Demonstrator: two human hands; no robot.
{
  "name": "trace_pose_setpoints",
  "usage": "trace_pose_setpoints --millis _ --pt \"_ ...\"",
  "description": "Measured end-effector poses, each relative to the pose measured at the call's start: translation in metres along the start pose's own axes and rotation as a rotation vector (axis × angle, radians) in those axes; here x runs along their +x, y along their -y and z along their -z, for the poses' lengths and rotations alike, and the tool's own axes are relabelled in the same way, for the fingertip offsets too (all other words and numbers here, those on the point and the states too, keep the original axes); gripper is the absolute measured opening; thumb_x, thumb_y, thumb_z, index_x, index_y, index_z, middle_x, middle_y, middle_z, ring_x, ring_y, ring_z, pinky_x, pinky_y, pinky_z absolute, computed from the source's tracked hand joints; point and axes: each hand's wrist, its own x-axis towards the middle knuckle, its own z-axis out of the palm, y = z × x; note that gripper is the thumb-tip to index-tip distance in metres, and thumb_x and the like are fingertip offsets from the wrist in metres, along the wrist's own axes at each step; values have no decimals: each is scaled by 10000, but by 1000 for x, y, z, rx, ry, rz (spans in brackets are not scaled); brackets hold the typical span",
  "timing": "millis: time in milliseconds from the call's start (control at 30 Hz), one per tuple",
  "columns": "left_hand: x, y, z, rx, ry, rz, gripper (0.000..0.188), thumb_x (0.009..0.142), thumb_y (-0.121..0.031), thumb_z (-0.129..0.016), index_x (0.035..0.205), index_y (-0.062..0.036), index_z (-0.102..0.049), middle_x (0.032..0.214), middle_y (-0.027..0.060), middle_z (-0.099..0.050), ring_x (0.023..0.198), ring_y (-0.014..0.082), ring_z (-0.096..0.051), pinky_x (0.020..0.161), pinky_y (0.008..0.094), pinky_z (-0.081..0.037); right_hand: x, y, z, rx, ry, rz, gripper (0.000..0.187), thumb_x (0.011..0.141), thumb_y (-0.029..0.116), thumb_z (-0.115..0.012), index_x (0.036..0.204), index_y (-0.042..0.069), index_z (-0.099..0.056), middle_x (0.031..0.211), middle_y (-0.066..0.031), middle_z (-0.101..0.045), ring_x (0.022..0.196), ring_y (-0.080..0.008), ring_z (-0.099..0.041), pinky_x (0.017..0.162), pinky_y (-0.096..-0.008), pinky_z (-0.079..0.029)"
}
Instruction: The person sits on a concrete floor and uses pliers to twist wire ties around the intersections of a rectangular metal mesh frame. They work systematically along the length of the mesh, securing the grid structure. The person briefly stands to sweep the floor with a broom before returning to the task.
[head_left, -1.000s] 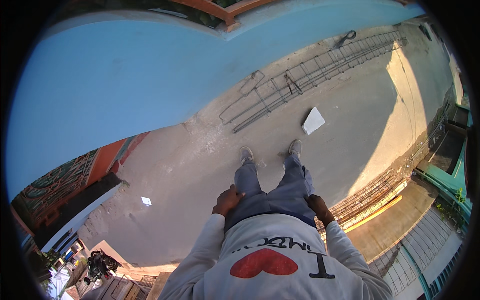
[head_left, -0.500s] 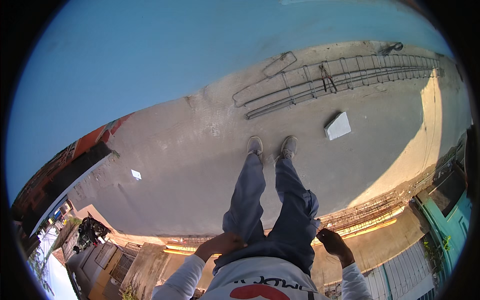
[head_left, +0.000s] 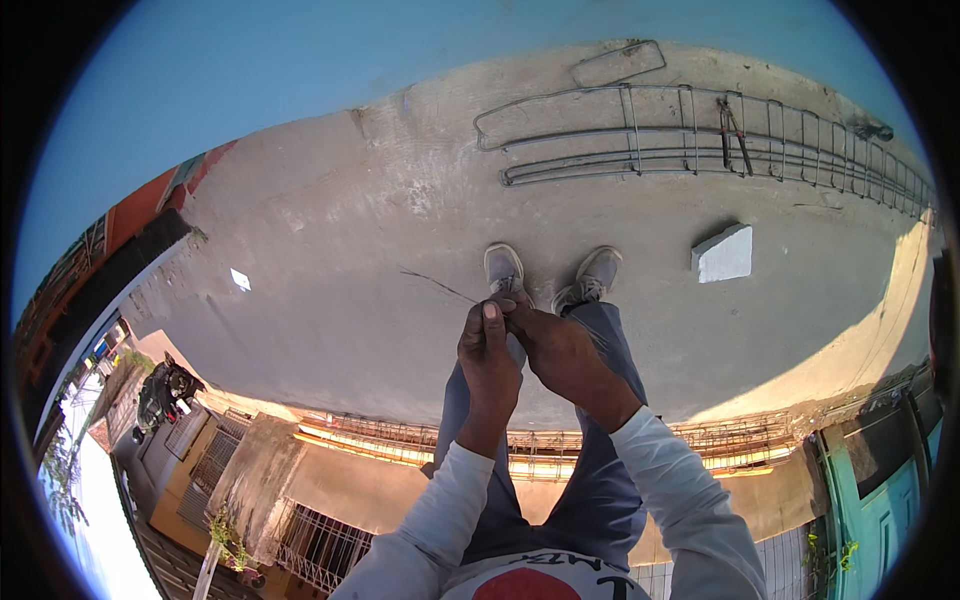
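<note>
My left hand [head_left: 488, 360] and my right hand [head_left: 572, 358] meet in front of my shoes, fingers pinched together. A thin dark wire [head_left: 440, 284] passes between the fingertips, its loose end sticking out to the left. Both hands appear to grip it; the rest of the wire is hidden by the fingers. Farther off on the concrete lies a long rebar cage [head_left: 636, 150] with several stirrups along its bars. Pincers [head_left: 742, 150] with long handles rest on the cage. A loose bent stirrup [head_left: 618, 80] lies beyond its left part.
A white-topped block [head_left: 724, 255] sits on the floor to the right, between my shoes [head_left: 503, 268] and the sunlit strip. A small white piece [head_left: 240, 279] lies far left. More rebar cages [head_left: 550, 458] lie behind my legs. A dark bundle [head_left: 874, 131] is at the far right.
My hands have come up from beside my hips and joined in front of me, with a thin wire now visible between them. The view has shifted a little.
</note>
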Motion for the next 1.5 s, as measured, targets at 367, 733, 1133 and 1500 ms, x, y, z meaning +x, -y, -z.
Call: trace_pose_setpoints --millis 367,733,1133,1500 --pt "173 52 50 424 17 -270 180 1048 -202 -579 988 -36 -618 817 -7 -584 723 84 -485 668 243 -439 141 -202 -14 25 -120 -333 230 975 215 -611 1043 8 -686 868 -183 -704 848 -358 -687 782 -426 -532" --pt "229 4 71 700 -15 -278 212 1005 -204 -649 1046 -7 -717 805 -1 -600 706 72 -451 655 232 -406 348 -291 88 -446 -575 -207 273 971 276 -617 953 13 -686 937 -241 -697 922 -439 -657 805 -474 -512" --pt "260 -40 58 722 25 -473 253 981 -264 -677 1034 -25 -743 894 12 -684 774 92 -522 706 258 -443 456 -353 137 -635 -528 -378 393 928 330 -635 1177 26 -656 1197 -268 -667 1152 -422 -630 973 -483 -508" --pt "354 -38 70 1158 118 -478 362 979 -341 -632 1078 -8 -735 932 207 -722 851 332 -681 811 418 -514 460 -312 96 588 -827 -147 292 848 2 -621 1124 9 -527 886 -149 -614 749 -263 -638 615 -386 -548"
